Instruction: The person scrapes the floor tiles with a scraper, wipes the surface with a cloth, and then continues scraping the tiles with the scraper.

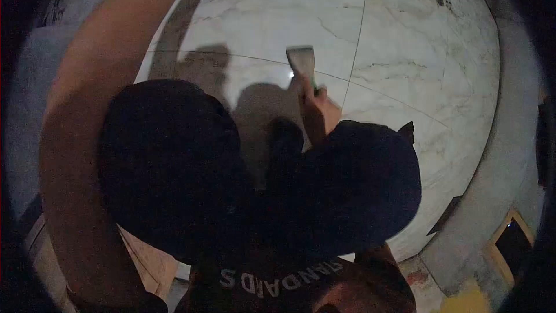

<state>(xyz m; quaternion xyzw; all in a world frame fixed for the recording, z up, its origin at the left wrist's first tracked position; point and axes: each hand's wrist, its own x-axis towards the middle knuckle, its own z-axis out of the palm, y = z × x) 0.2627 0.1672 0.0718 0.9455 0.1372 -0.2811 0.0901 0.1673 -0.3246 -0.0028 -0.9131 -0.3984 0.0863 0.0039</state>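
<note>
The right hand (315,107) clamps a scraper (302,61), its blade pointing twelve o'clock on marble tiles (405,52); the left hand is out of view.

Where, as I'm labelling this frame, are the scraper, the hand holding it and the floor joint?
scraper (301,59), head view, on its flat blade.
right hand (317,107), head view, on the knuckles gripping the handle.
floor joint (361,23), head view, on the dark line between tiles.

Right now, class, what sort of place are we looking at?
Probably a room under renovation: a marble-tiled floor with thin joints, a scraper gripped in the right hand at a joint, and a bare, rough concrete border along the tiles' edge.
</note>
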